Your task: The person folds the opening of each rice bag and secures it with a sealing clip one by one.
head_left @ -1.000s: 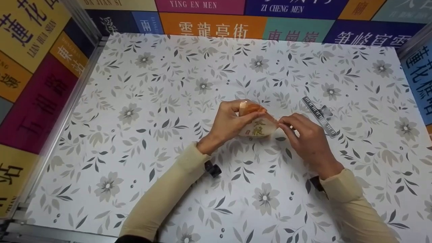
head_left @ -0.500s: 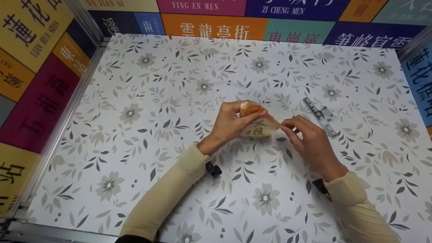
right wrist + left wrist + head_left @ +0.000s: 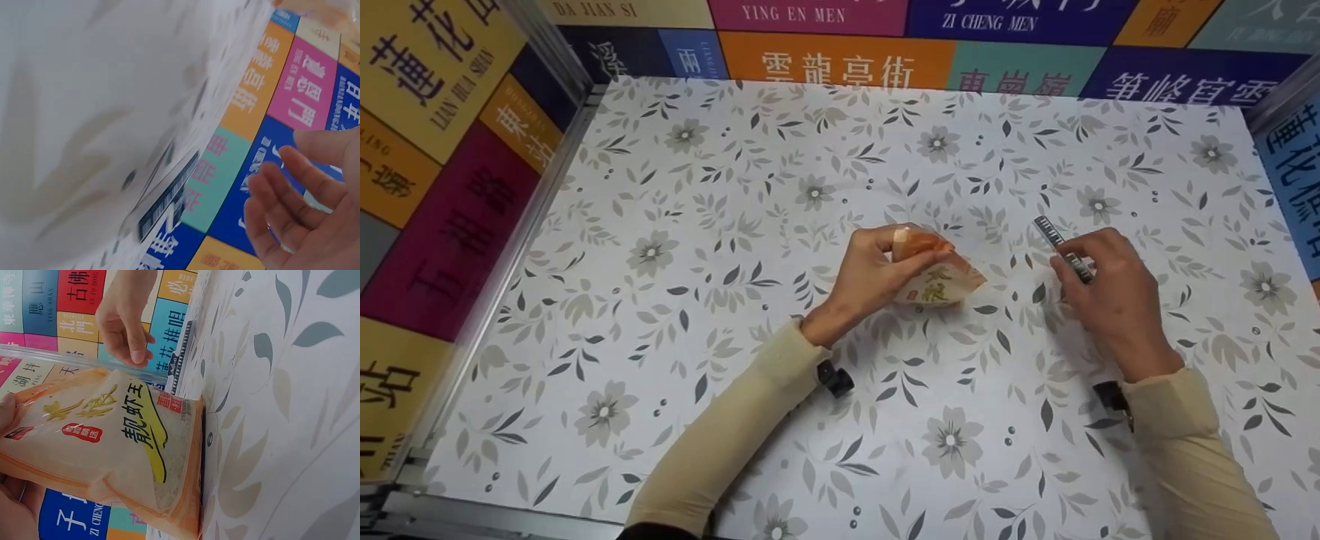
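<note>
My left hand (image 3: 862, 274) grips the upper end of a clear and orange plastic rice bag (image 3: 937, 289). The left wrist view shows the rice bag (image 3: 93, 422) from the front, with its lower end on the table, pale grains inside and yellow and black lettering. Off to the right, my right hand (image 3: 1117, 300) is over a long clip with black-and-white stripes (image 3: 1048, 229), partly covering it from above. The right wrist view has the clip (image 3: 169, 194) lying on the table, apart from the loosely bent fingers of the right hand (image 3: 309, 208).
A white tablecloth (image 3: 802, 435) with grey flowers and leaves covers the table. Panels with coloured blocks and Chinese lettering (image 3: 832, 64) stand along its back, left and right sides. Metal framing (image 3: 517, 255) runs along the left edge.
The right hand has let go of the rice bag's right corner and moved right, over the clip. The left hand keeps its grip on the bag and has hardly moved.
</note>
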The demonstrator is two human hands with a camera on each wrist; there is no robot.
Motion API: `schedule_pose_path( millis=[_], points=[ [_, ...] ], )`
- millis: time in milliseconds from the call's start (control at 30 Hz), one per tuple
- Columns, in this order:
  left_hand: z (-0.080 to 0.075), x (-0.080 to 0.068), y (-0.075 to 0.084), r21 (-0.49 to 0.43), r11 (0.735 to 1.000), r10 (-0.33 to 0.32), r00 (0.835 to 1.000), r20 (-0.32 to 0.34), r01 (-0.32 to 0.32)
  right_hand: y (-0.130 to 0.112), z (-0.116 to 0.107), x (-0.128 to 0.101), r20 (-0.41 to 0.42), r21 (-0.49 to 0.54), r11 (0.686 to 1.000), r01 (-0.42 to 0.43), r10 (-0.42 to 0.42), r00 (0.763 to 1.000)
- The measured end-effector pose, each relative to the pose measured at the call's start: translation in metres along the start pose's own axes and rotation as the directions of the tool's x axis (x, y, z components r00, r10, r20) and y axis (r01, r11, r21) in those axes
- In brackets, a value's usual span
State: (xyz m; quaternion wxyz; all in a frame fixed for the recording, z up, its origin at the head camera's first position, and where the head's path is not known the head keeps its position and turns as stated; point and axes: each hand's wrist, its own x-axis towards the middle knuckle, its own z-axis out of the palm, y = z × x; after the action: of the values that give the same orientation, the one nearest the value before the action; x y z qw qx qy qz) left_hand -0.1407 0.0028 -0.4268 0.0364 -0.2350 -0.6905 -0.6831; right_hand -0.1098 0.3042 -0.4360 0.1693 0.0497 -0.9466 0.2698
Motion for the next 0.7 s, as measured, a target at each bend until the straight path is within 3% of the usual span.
schedule_pose_path(
  millis=[167,333,700],
  points=[
    [0.0,-0.001,-0.001,-0.006,1.0,-0.006,1.0,0.005,0.006,0.014,-0.004,0.004,0.042,-0.046,0.994,-0.104,0.106,0.993],
    [0.0,-0.002,-0.001,0.012,0.999,-0.037,0.999,0.007,0.037,0.025,-0.008,0.007,0.11,-0.083,0.975,-0.205,0.213,0.971],
    [-0.001,-0.003,0.0,0.012,0.999,-0.039,0.999,0.006,0.039,0.037,-0.011,0.014,0.223,-0.126,0.946,-0.299,0.321,0.92]
  ],
)
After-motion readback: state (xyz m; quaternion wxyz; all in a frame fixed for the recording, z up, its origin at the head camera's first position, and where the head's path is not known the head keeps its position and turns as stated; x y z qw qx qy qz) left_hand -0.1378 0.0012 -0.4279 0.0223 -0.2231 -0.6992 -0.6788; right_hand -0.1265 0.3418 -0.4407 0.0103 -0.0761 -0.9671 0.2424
